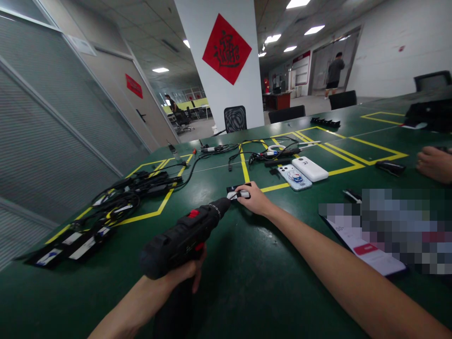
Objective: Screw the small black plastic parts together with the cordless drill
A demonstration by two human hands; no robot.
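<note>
My left hand is wrapped round the grip of a black cordless drill with red switches. The drill points forward and to the right, and its bit reaches a small black-and-white block on the green table. Fingers of my right hand are closed on the right side of this block, holding it against the tabletop. What exactly the block is, I cannot make out. The very tip of the bit is too small to see clearly.
Tangled black cables and adapters lie at the left. Ahead are a white power bank, a phone in a patterned case and more cables. A tablet-like screen lies at the right, near another person's hand.
</note>
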